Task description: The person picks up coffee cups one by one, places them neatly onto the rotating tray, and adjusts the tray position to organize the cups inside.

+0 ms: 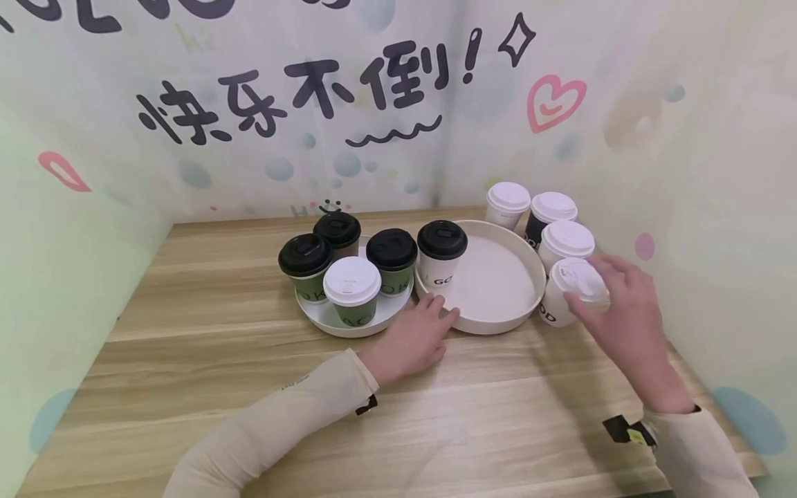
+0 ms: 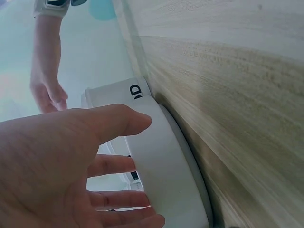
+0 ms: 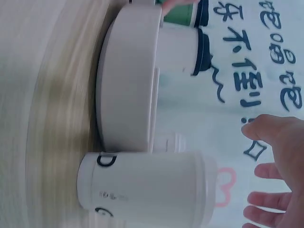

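Observation:
My left hand (image 1: 414,339) has its fingertips at the near-left rim of a round cream tray (image 1: 498,325), thumb beside the outer wall (image 2: 166,161). Inside this tray, at its left, stands a white paper cup with a black lid (image 1: 442,252). My right hand (image 1: 629,318) is spread beside the lid of a white cup (image 1: 557,301) just right of the tray. In the right wrist view a gap shows between these fingers (image 3: 268,199) and that white-lidded cup (image 3: 147,185); nothing is held.
A second round white tray (image 1: 349,332) on the left carries several cups, among them a green one with a white lid (image 1: 351,294). More white-lidded cups (image 1: 566,238) line the cream tray's right side. Printed cloth walls (image 1: 386,166) bound the wooden table (image 1: 205,311).

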Motion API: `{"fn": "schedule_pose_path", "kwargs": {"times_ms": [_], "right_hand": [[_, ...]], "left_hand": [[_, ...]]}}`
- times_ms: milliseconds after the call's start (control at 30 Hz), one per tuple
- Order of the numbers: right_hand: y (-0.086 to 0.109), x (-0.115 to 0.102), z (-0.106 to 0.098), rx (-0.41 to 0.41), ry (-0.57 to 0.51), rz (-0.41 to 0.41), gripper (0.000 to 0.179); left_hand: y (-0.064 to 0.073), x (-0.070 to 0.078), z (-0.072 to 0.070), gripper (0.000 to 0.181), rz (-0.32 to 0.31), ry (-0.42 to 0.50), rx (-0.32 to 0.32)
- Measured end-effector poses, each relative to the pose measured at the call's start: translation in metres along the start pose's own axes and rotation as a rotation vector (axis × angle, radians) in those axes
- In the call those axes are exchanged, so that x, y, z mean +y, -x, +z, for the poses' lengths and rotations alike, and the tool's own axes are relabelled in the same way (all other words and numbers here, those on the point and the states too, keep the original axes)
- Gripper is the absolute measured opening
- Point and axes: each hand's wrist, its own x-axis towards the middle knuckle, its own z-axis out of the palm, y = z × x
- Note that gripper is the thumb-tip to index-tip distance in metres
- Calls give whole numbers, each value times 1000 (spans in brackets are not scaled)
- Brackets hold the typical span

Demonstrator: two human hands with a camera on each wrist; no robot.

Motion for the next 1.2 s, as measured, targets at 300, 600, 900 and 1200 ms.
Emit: {"fn": "schedule_pose_path", "kwargs": {"times_ms": [300, 600, 900, 1200], "right_hand": [[-4, 27, 2, -206, 8, 217, 79], [-3, 35, 5, -242, 11, 248, 77], [-1, 36, 7, -227, 22, 253, 77], [-1, 32, 5, -172, 18, 246, 72]], "left_hand": [[2, -1, 3, 68, 23, -19, -5], [3, -1, 1, 59, 29, -23, -14], [4, -4, -1, 58, 17, 45, 0], [4, -5, 1, 55, 29, 56, 23]]}}
